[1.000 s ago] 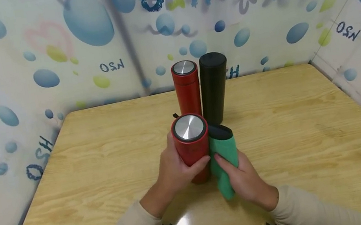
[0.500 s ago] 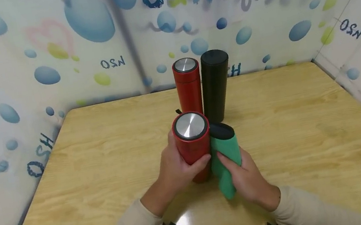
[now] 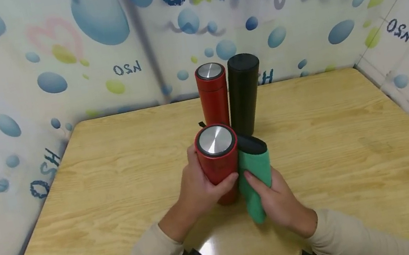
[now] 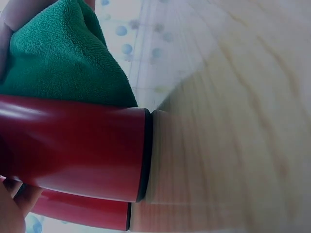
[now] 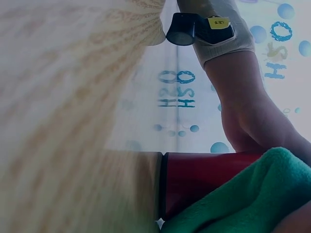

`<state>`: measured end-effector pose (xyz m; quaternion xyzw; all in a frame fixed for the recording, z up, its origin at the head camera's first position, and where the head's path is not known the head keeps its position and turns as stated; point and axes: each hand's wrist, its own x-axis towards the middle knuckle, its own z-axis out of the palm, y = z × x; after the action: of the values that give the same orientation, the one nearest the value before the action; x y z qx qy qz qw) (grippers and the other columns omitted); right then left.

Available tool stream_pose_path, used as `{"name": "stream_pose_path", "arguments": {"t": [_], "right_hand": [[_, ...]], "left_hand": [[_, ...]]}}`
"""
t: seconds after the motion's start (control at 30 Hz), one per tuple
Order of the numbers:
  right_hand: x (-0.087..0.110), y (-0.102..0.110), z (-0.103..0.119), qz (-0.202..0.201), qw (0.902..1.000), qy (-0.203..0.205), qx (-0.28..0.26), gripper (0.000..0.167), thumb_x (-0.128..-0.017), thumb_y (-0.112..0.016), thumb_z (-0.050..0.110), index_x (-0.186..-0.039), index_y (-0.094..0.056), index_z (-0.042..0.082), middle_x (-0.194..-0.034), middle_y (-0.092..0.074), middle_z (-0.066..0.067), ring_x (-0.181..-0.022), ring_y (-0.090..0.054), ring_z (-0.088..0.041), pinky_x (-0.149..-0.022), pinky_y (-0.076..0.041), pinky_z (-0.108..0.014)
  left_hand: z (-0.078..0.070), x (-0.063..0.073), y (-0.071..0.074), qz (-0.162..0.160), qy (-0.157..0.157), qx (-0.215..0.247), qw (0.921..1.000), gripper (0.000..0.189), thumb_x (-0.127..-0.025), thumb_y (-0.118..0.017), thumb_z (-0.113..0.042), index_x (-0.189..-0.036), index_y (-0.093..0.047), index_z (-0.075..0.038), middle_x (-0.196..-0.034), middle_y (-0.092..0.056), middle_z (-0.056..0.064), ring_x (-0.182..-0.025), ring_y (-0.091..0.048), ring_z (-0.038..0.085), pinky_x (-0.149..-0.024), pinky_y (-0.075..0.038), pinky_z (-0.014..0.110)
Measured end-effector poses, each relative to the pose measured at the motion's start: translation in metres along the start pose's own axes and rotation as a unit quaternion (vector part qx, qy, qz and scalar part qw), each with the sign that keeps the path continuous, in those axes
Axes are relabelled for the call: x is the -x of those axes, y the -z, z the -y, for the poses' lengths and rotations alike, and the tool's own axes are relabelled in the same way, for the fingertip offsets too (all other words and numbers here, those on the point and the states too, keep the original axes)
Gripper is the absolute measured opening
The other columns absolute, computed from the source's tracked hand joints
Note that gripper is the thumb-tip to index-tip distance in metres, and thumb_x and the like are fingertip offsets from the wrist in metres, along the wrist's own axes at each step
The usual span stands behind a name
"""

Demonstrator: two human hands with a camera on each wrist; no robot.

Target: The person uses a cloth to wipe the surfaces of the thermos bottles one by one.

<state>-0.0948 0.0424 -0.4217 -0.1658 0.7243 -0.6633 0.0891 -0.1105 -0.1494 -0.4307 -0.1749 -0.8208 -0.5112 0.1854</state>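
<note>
My left hand point(image 3: 198, 187) grips a red thermos point(image 3: 220, 170) with a silver-topped lid, upright on the wooden table point(image 3: 115, 178). Against its right side, my right hand point(image 3: 279, 200) holds a green cloth point(image 3: 256, 182), thumb on the near side. A dark oval shape point(image 3: 252, 143) shows at the cloth's top; I cannot tell what it belongs to. In the left wrist view the cloth point(image 4: 63, 63) lies along the thermos wall point(image 4: 73, 145), whose black base meets the tabletop. The right wrist view shows the cloth point(image 5: 243, 199) partly covering the red wall point(image 5: 204, 177).
Close behind the held thermos stand a second red thermos point(image 3: 214, 94) with a silver-topped lid and a taller black tumbler point(image 3: 245, 93). A small black strap end point(image 3: 201, 124) sticks out at left. A patterned wall point(image 3: 98, 73) borders the table's far edge.
The head view has shifted slightly, so the bottles sit a little higher in it. The cloth's dark top has tilted slightly; both hands keep their holds.
</note>
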Motion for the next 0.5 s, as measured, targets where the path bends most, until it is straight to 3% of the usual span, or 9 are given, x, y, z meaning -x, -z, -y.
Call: {"name": "stream_pose_path", "arguments": {"t": [0.2,0.5], "right_hand": [[0.0017,-0.0011,0.0010,-0.012,0.9998,-0.018,0.004,0.036,-0.105,-0.046,0.014,-0.139,-0.044,0.001,-0.120,-0.058,-0.015,-0.104,-0.059,-0.015,-0.092,-0.051,-0.025],[0.0049,-0.0023,0.0065,-0.038,0.9986,0.036,-0.009,0.034,-0.103,-0.047,0.007,-0.135,-0.047,-0.006,-0.115,-0.059,-0.019,-0.098,-0.060,-0.010,-0.087,-0.053,-0.022]], "left_hand": [[-0.0009,0.0020,0.0002,0.007,0.007,0.000,1.0000,0.083,-0.077,-0.082,-0.022,-0.141,-0.030,-0.008,-0.137,-0.057,0.008,-0.123,-0.059,0.023,-0.094,-0.058,0.041],[-0.0024,0.0002,0.0013,0.010,0.015,0.001,0.9998,0.080,-0.079,-0.082,-0.021,-0.139,-0.031,-0.007,-0.137,-0.057,0.008,-0.123,-0.058,0.022,-0.095,-0.058,0.040]]}}
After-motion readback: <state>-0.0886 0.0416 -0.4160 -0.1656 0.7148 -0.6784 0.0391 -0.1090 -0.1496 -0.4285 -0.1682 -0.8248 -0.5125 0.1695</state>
